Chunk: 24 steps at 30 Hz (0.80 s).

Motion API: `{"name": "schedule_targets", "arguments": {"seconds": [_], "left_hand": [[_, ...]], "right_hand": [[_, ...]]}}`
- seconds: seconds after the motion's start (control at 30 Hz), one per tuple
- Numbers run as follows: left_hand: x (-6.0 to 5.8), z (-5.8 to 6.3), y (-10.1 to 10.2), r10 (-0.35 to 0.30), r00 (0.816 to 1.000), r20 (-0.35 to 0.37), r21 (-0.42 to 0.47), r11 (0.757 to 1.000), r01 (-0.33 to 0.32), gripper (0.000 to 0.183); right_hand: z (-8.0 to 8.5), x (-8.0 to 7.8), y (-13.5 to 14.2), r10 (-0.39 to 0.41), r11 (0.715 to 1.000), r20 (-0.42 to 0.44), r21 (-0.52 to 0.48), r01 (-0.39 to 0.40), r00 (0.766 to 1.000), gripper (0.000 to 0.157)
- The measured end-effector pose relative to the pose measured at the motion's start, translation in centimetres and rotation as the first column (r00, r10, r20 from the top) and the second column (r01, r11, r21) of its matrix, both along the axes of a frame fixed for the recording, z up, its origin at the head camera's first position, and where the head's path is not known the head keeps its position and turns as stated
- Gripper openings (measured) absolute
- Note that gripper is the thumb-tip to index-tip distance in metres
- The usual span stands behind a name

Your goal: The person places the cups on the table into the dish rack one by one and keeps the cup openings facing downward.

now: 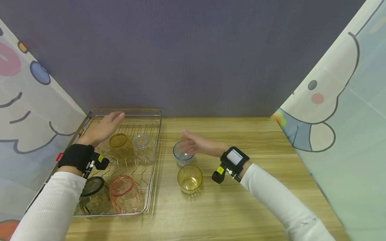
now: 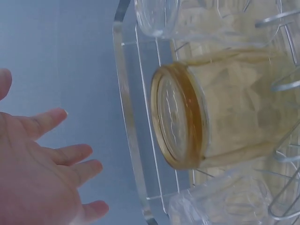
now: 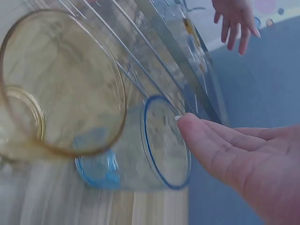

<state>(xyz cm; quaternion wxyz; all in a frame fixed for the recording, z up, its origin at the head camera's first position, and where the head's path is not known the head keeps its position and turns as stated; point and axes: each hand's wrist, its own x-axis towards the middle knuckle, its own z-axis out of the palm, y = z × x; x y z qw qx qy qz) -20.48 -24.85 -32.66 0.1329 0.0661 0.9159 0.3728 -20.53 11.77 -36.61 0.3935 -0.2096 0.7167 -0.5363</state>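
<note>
My left hand (image 1: pixel 104 130) hovers over the back of a wire rack (image 1: pixel 148 197), fingers extended and holding nothing. Below it an amber glass (image 2: pixel 243 103) stands upside down between two clear glasses, one (image 1: pixel 143 147) at its right and one partly hidden by the hand. To the right of the rack, my right hand (image 1: pixel 205 144) is held above a blue-rimmed glass (image 3: pixel 136 145) with its fingers straight. The hand overlaps the rim in the head view; contact is hard to judge. A yellow glass (image 1: pixel 190 180) stands upright just in front of the blue-rimmed one.
Upside down at the rack's front are a dark grey glass (image 1: pixel 95 197) and a pink glass (image 1: pixel 125 197). The wooden table (image 1: pixel 247 201) extends right to a patterned side panel (image 1: pixel 343 134). A grey panel (image 1: pixel 193 60) rises behind.
</note>
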Motion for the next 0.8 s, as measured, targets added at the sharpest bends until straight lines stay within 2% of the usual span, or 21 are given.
{"name": "schedule_targets", "arguments": {"seconds": [0.33, 0.57, 0.8], "left_hand": [[-0.2, 0.3, 1.6, -0.026, 0.998, -0.052, -0.031, 0.999, 0.025, 0.077], [-0.5, 0.5, 2.7, -0.056, 0.996, -0.070, 0.017, 0.998, 0.058, 0.076], [-0.4, 0.7, 3.6, -0.095, 0.991, -0.096, -0.004, 0.995, 0.095, 0.074]], "right_hand": [[-0.1, -1.1, 3.7, -0.105, 0.994, 0.027, -0.029, 0.106, 0.994, 0.080], [0.1, -1.8, 6.3, -0.155, 0.988, -0.021, 0.010, 0.155, 0.988, 0.081], [0.3, -2.0, 9.0, -0.152, 0.983, -0.086, 0.094, 0.160, 0.985, 0.081]]}}
